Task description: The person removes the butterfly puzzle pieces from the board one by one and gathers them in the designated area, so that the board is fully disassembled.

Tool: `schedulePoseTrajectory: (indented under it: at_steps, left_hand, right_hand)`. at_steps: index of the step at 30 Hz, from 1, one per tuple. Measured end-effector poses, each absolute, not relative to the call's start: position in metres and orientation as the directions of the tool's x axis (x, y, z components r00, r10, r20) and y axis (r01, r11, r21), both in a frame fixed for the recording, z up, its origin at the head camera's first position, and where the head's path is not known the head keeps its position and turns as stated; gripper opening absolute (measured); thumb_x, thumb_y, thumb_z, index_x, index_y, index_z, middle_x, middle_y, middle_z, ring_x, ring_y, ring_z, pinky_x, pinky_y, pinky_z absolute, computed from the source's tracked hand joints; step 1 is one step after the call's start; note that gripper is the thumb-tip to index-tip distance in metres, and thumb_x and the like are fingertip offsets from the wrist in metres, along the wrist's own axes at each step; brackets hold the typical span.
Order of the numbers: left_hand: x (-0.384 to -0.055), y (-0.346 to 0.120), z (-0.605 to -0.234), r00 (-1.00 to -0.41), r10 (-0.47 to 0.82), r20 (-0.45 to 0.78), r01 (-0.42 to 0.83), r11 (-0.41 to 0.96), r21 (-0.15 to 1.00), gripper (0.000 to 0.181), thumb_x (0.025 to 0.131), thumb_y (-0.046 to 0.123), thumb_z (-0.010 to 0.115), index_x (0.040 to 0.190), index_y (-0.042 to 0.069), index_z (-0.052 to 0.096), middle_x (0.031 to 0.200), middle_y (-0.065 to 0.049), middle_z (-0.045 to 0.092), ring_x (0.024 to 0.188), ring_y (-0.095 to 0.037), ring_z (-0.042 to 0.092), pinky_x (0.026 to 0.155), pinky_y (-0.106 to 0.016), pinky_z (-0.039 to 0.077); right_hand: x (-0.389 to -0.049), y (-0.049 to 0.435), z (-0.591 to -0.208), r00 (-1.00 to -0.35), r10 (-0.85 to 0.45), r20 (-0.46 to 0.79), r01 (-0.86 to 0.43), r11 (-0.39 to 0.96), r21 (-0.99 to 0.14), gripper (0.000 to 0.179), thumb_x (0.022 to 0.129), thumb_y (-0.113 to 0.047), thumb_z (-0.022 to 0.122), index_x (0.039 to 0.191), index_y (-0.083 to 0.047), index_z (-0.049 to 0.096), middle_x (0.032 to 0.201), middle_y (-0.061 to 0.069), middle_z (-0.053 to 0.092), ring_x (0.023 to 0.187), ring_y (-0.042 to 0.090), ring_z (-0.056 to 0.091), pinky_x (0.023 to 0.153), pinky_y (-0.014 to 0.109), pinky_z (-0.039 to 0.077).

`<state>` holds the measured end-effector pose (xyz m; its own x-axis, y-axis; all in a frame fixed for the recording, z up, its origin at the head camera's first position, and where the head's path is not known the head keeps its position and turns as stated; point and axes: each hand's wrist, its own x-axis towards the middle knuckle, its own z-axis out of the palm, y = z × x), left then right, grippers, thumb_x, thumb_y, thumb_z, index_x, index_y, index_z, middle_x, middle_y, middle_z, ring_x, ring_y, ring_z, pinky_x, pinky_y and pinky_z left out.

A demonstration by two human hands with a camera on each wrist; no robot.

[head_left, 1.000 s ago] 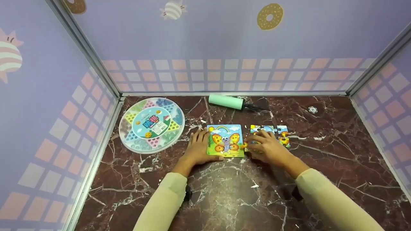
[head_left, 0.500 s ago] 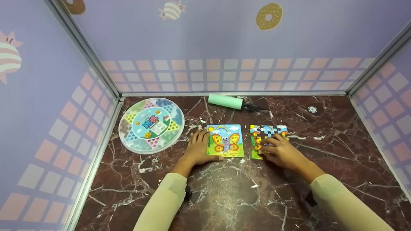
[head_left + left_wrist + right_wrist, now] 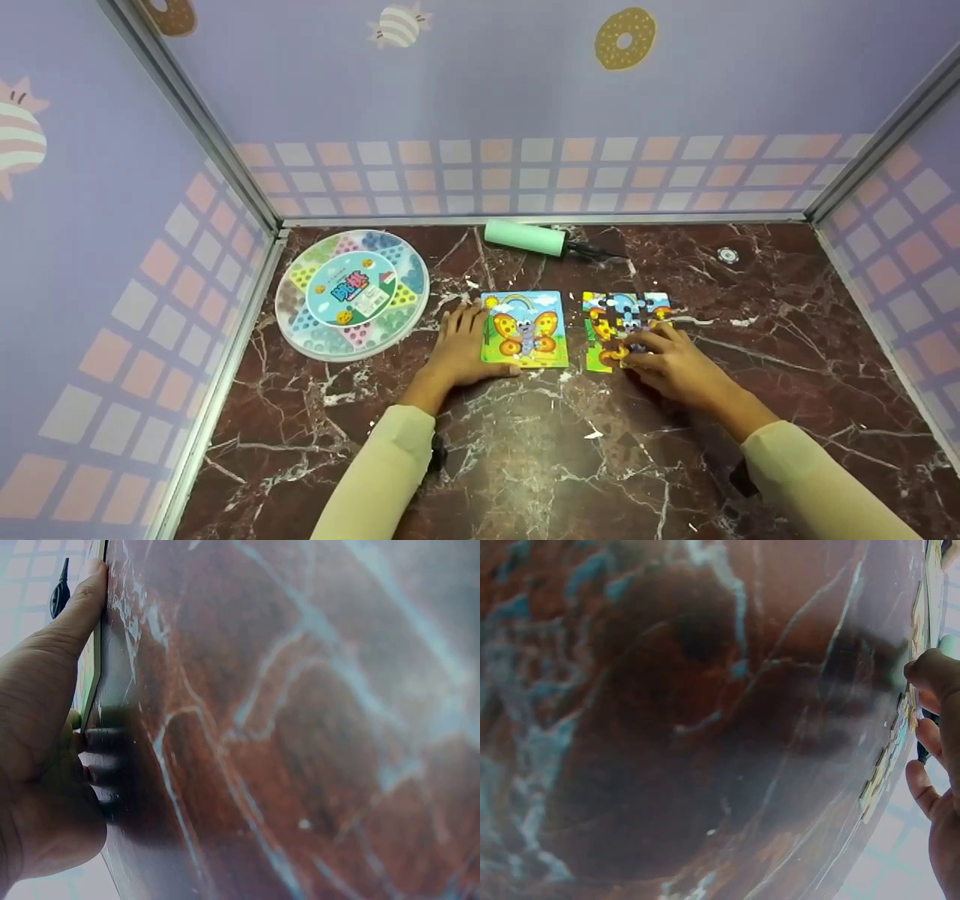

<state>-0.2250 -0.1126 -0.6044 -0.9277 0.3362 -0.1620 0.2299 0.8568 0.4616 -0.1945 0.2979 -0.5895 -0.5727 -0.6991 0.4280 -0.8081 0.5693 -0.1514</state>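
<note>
A square butterfly picture board lies flat on the dark marbled tabletop. My left hand rests at its left side, fingers extended along that edge and thumb along the near edge. To the right of the board lie several jigsaw pieces, set close together with gaps between some, showing parts of a like butterfly picture. Over their near right part, my right hand pinches an orange-patterned puzzle piece with bent fingers. Those fingers cover some pieces. In the right wrist view the pieces appear edge-on beneath the right hand.
A round Chinese checkers box lies at the left. Behind the board is a mint-green hand pump with a black end. A small round disc lies at the back right. Patterned walls enclose the back and sides.
My right hand has brought an orange piece from the picture board's right edge into the group of pieces, moving right. The left hand and the board have stayed in place.
</note>
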Motion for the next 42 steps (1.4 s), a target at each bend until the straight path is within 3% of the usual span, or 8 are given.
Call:
schedulePoseTrajectory:
  at_steps: [9,22,27,37,42]
  left_hand:
    - [-0.219,-0.112,-0.594,-0.931,0.334,-0.149,0.243,0.869,0.432,0.124,0.084,0.074,0.084,0.174,0.007,0.029,0.185,-0.017,0.02,0.172,-0.044,0.014,0.141,-0.064,0.009]
    - [-0.221,-0.112,-0.596,-0.924,0.336,-0.181,0.223,0.86,0.458,0.127,0.083,0.073,0.084,0.175,0.007,0.026,0.187,-0.016,0.011,0.173,-0.044,0.006,0.141,-0.061,0.003]
    - [-0.218,-0.111,-0.592,-0.927,0.33,-0.177,0.226,0.87,0.439,0.125,0.084,0.074,0.084,0.174,0.008,0.028,0.187,-0.016,0.014,0.173,-0.043,0.01,0.142,-0.062,0.007]
    - [-0.22,-0.113,-0.596,-0.923,0.34,-0.182,0.226,0.859,0.46,0.128,0.085,0.075,0.081,0.176,0.006,0.024,0.187,-0.018,0.012,0.173,-0.044,0.007,0.141,-0.063,0.004]
    - [-0.219,-0.113,-0.595,-0.925,0.344,-0.159,0.241,0.858,0.454,0.127,0.084,0.074,0.083,0.174,0.005,0.027,0.186,-0.019,0.014,0.172,-0.045,0.01,0.141,-0.064,0.006]
  right_hand:
    - [-0.189,0.301,-0.594,-0.572,-0.694,0.437,-0.811,0.557,-0.176,0.027,0.086,-0.003,0.089,0.109,-0.018,0.086,0.127,0.017,0.077,0.11,0.045,0.067,0.09,0.07,0.057]
    - [-0.19,0.301,-0.596,-0.555,-0.696,0.455,-0.822,0.544,-0.17,0.036,0.083,-0.001,0.091,0.116,-0.018,0.088,0.126,0.016,0.079,0.102,0.034,0.065,0.083,0.052,0.06]
    - [-0.19,0.303,-0.596,-0.552,-0.705,0.444,-0.826,0.533,-0.181,0.036,0.085,0.0,0.089,0.117,-0.018,0.088,0.126,0.016,0.078,0.101,0.033,0.064,0.082,0.051,0.059]
    - [-0.193,0.304,-0.595,-0.544,-0.733,0.409,-0.834,0.525,-0.168,0.036,0.085,0.001,0.088,0.116,-0.017,0.089,0.129,0.017,0.076,0.108,0.038,0.069,0.083,0.053,0.061]
    - [-0.193,0.302,-0.593,-0.552,-0.734,0.396,-0.829,0.536,-0.162,0.037,0.084,0.002,0.088,0.115,-0.017,0.089,0.123,0.018,0.075,0.107,0.038,0.069,0.086,0.056,0.063]
